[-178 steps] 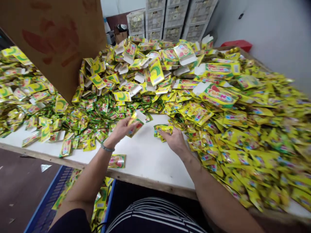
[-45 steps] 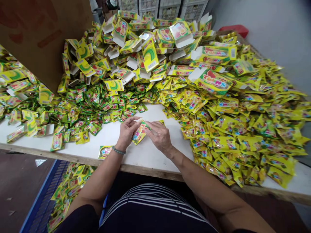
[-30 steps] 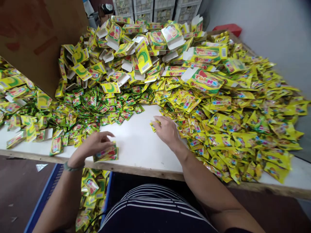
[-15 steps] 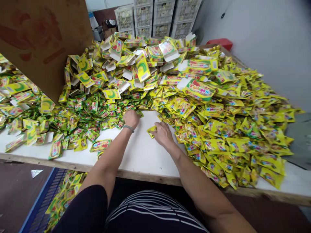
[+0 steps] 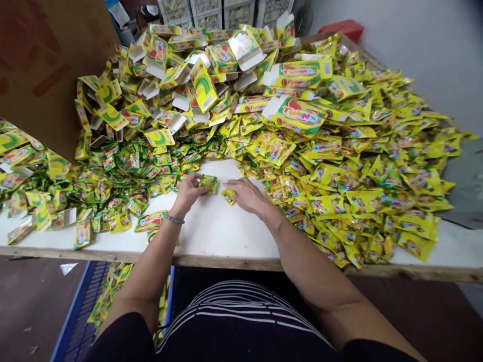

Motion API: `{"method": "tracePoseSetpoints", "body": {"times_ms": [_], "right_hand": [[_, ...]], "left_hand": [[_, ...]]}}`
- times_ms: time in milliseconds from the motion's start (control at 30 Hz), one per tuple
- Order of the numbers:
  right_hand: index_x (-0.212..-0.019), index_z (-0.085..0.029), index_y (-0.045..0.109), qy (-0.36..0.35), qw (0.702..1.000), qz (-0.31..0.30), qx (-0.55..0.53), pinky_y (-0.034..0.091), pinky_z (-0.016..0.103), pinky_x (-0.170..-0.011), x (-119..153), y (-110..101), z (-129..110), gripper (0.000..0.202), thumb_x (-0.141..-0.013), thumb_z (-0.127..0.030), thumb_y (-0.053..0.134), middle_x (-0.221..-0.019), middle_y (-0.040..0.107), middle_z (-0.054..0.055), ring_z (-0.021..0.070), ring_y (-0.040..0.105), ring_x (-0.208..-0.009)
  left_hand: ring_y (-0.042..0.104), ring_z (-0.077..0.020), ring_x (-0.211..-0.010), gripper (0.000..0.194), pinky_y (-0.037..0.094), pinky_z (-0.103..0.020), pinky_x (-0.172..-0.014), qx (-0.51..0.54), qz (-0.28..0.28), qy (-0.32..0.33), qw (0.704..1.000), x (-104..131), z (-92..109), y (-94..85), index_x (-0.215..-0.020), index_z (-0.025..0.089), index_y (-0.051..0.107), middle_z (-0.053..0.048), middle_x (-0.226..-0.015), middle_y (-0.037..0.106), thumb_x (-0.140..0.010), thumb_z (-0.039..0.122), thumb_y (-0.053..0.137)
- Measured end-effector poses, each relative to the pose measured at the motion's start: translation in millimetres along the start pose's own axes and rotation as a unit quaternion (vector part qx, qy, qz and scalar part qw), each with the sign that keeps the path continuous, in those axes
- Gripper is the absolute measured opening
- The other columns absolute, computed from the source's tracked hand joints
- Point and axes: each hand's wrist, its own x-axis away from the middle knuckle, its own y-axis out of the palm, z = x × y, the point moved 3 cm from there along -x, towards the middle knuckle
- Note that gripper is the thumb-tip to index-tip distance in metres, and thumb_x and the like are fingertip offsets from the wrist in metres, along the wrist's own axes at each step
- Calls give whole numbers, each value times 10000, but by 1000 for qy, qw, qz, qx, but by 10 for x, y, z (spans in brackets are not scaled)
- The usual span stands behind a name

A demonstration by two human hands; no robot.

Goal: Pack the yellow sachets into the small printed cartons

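Observation:
My left hand (image 5: 189, 191), with a band at the wrist, pinches a small green candy packet (image 5: 209, 184) just above the white tabletop (image 5: 222, 231). To its right, my right hand (image 5: 247, 194) has its fingers closed on a small yellow candy packet (image 5: 228, 196). A narrow gap separates the two packets. Beyond my left hand lies a heap of green packets (image 5: 132, 166). Yellow packets (image 5: 339, 176) are piled beside my right hand. My palms and some fingertips are hidden from the camera.
Open printed cartons (image 5: 296, 115) are heaped at the back. A large cardboard box (image 5: 49, 65) stands at the left. Below the wooden table edge (image 5: 226, 261) sits a blue crate (image 5: 81, 301) holding yellow packaging. White crates (image 5: 207, 12) line the back.
My left hand has drawn back from the green heap and now shows a green packet in its fingers. The right hand keeps its yellow packet. The camera view has shifted.

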Motion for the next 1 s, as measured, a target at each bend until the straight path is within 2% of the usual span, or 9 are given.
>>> {"method": "tracePoseSetpoints", "body": {"times_ms": [133,200,333,400,533,667,767,900,1000], "right_hand": [[-1219,-201,690,62,996,-37,46,465,338,-920,11,19,-13,419,-806,-196,757,-1187,678,136,272,620,-1084],[-1091,-196,730,80,994,-44,60,462,320,-854,21,-3,-4,330,-773,-253,797,-1079,703,127,275,620,-1039],[-881,-201,725,52,998,-31,21,416,274,-720,38,-92,-9,90,-839,-278,708,-868,704,61,209,611,-834],[-871,-202,707,32,999,-22,-31,388,261,-664,47,-128,-42,120,-894,-279,618,-783,676,25,175,579,-726],[-885,-199,685,-43,996,-27,-78,396,253,-702,55,-123,-177,163,-915,-222,526,-829,666,22,169,574,-764],[-856,-188,686,-47,998,-31,-34,400,263,-746,41,-66,-214,169,-894,-161,523,-868,667,52,181,583,-809],[-862,-190,693,-42,998,-13,-44,401,264,-748,31,-55,-197,145,-883,-169,551,-867,682,48,181,589,-809],[-849,-190,693,-45,997,0,-59,407,268,-750,19,-47,-202,140,-854,-143,561,-862,694,46,178,594,-807],[-826,-187,686,-30,995,10,-98,428,276,-760,9,-46,-200,104,-846,-170,585,-855,692,47,178,606,-808]], "left_hand": [[610,-125,-587,427,509,-262,-598,22,-33,-43,998,188,-82,27,-834,135,633,-3,-696,684,-506,277,867],[611,-119,-612,359,506,-249,-610,28,-29,-40,998,208,-103,30,-774,125,653,-10,-708,688,-520,280,854],[623,-126,-643,363,526,-265,-650,46,-25,-44,998,180,-133,-4,-741,123,646,-6,-705,680,-484,249,869],[621,-128,-628,377,530,-276,-646,43,-38,-54,997,176,-140,-19,-754,123,642,3,-685,667,-474,233,868],[567,-105,-563,276,454,-229,-552,18,-110,-44,993,232,-113,41,-757,130,650,11,-659,642,-539,209,799],[519,-99,-549,182,383,-216,-524,-26,-192,-43,980,315,-97,184,-753,134,674,5,-641,626,-594,213,718],[500,-108,-556,137,374,-228,-535,-32,-197,-54,978,331,-123,227,-733,145,672,13,-618,593,-631,236,665],[456,-108,-552,133,352,-233,-524,-16,-203,-28,979,325,-155,227,-715,154,654,20,-596,537,-725,280,612],[499,-105,-583,198,386,-226,-557,-9,-196,-16,980,330,-145,237,-787,154,650,21,-646,584,-704,313,733]]}}
